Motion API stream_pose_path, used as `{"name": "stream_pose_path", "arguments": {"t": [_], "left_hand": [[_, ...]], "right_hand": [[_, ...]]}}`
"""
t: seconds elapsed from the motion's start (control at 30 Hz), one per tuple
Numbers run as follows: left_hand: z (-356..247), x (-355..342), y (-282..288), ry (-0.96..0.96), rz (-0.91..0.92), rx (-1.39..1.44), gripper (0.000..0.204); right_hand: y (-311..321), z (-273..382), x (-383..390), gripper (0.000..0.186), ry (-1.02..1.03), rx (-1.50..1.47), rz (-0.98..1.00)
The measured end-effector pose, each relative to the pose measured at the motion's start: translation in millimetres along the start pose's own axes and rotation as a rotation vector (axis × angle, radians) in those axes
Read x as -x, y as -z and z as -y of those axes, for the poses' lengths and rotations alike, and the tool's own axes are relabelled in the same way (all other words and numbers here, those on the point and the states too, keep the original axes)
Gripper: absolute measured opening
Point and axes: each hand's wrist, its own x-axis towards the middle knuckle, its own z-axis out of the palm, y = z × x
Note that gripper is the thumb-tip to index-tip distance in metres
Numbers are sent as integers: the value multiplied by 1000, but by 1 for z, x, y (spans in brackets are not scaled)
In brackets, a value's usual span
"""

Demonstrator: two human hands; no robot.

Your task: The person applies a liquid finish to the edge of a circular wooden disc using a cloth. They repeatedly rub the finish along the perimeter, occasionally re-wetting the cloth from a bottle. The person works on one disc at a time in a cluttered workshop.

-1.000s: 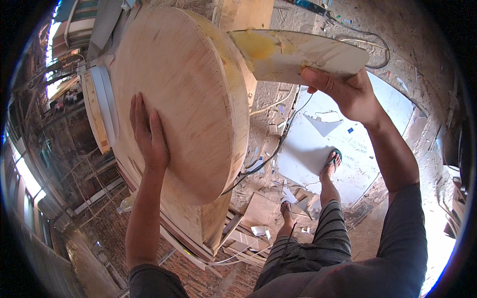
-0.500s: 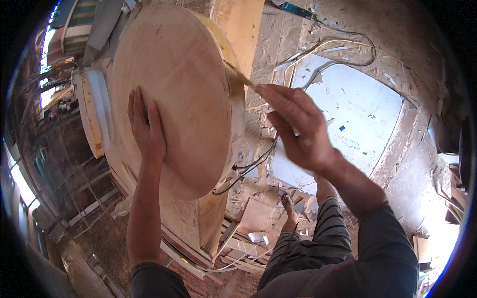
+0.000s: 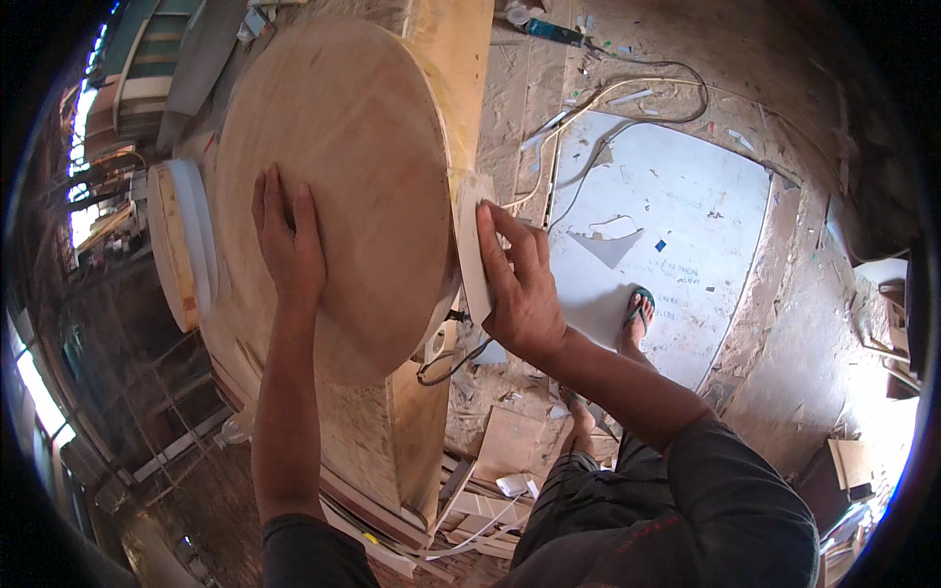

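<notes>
A large round wooden panel [image 3: 372, 265] rests on a wooden bench, its broad face toward me. My left hand [image 3: 294, 245] lies flat on that face, fingers stretched out and a little apart, holding nothing. At the panel's right rim, my right hand [image 3: 520, 284] grips a pale, flat, narrow piece [image 3: 473, 250] and presses it lengthwise along the curved edge. Its fingertips lie over the outer face of the piece; the thumb is mostly hidden. Whether the piece is a block or a strip of edging I cannot tell.
A white sheet [image 3: 676, 225] strewn with scraps lies on the floor at right, my sandalled foot [image 3: 639, 306] on it. Beyond it are a corded power tool [image 3: 554, 32] and looping cables [image 3: 676, 86]. Left of the panel stands a white curved piece [image 3: 196, 225]. Wood offcuts [image 3: 490, 529] lie below the bench.
My right hand has moved left and down, bringing the pale piece from a slant off the rim to flat against it. My left hand stays put. One foot has stepped onto the white sheet.
</notes>
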Motion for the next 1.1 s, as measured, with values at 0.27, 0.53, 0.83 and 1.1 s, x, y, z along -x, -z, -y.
{"name": "stream_pose_path", "arguments": {"t": [0.27,0.53,0.83,1.1], "left_hand": [[12,0,0,-10,-15,-7,63],[10,0,0,-12,6,12,63],[11,1,0,10,25,-10,62],[9,2,1,40,37,-39,63]], "right_hand": [[45,-21,34,67,-75,-104,40],[100,-98,-91,47,-135,-339,125],[83,-102,-143,43,25,-490,363],[84,-122,-124,52,313,-368,340]]}}
